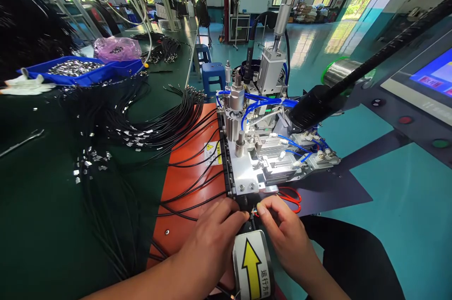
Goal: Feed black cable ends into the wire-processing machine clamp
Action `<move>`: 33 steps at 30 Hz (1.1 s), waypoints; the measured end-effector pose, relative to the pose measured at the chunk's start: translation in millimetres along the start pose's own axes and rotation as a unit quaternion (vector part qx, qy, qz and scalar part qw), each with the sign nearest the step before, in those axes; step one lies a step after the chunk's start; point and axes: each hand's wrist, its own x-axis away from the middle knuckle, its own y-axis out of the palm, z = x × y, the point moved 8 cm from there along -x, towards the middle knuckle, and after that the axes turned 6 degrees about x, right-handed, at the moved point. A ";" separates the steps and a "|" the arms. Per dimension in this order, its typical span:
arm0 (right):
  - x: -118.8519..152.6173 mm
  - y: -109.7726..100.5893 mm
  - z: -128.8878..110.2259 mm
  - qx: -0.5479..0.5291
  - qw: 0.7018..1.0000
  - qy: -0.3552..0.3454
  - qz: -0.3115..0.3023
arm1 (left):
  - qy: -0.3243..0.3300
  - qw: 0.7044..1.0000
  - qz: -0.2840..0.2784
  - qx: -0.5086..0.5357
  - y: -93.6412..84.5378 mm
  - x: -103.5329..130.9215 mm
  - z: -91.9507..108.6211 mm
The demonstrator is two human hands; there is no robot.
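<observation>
My left hand (219, 227) is closed at the near end of the machine's feed rail, thumb and forefinger together on the end of a black cable, mostly hidden by the hand. Facing it, my right hand (284, 224) pinches the thin coloured wires (253, 212) at that cable end. The two sets of fingertips are a small gap apart. Just beyond stands the silver wire-processing machine (247, 173), with several black cables (197, 192) running into its side rail across an orange-red board (190, 149). Below my hands sits a white plate with a yellow arrow (252, 262).
On the dark green table (31, 224) lie bundles of black cables (176, 121) with metal ends. Behind them stands a blue tray (70, 76) of small metal parts. A control panel (423, 93), a black flexible hose (318, 107) and a solder wire spool (342, 74) are at right.
</observation>
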 end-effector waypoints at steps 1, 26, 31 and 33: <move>0.1 -0.2 0.0 0.000 1.000 0.000 0.002 | -0.001 1.000 -0.002 -0.002 0.3 0.0 -0.5; 0.3 0.6 5.7 0.017 1.000 0.007 0.022 | -0.025 0.992 -0.088 -0.091 7.9 4.2 -1.1; 12.5 -12.8 -2.3 0.022 0.998 -0.003 0.066 | -0.004 0.997 -0.053 -0.058 2.8 0.4 2.5; 16.0 -9.9 -8.0 0.038 0.998 -0.014 0.054 | -0.004 0.998 -0.052 -0.042 1.1 0.2 2.7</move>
